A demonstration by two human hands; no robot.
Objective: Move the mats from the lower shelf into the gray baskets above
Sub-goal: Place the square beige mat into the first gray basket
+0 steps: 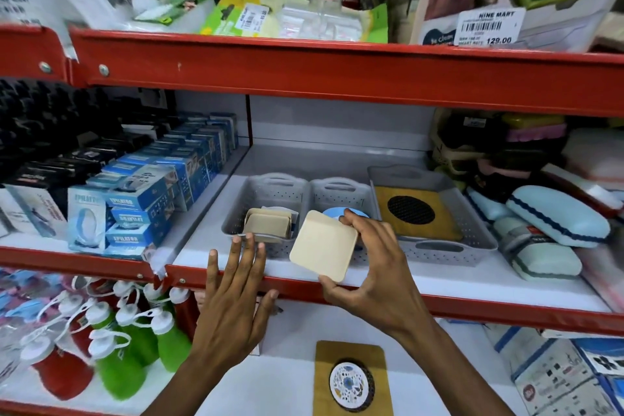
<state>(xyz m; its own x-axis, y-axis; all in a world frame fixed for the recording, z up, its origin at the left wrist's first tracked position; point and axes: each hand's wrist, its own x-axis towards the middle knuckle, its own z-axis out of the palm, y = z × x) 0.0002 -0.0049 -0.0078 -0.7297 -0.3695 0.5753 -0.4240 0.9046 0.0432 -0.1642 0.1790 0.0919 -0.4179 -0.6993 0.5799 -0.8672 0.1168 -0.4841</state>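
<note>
- Centrally in the frame, the right hand point(374, 267) pinches a cream square mat point(322, 245) between thumb at its lower corner and fingers at its upper right corner, holding it tilted in front of the middle gray basket point(337, 194).
- Left of it, the left hand point(233, 300) is open with fingers spread, holding nothing; its fingertips reach the front edge of the left gray basket point(266, 192), though whether they actually touch it is hard to tell.
- That left basket holds a small stack of tan mats point(270, 223).
- Behind the cream mat, a round blue mat point(334, 212) shows in the middle basket, mostly hidden.
- At centre right, the larger right gray basket point(469, 230) contains a mustard-yellow mat point(435, 223) with a black round mat point(411, 210) lying on it.
- All three baskets sit side by side on the middle shelf point(439, 284), which has a red front edge.
- At the bottom centre, on the lower shelf point(287, 378), another mustard-yellow mat point(353, 353) lies flat with a round patterned mat point(351, 385) on top.
- Green and red bottles point(135, 334) with white caps stand at lower left; blue boxes point(141, 203) fill the middle left.
</note>
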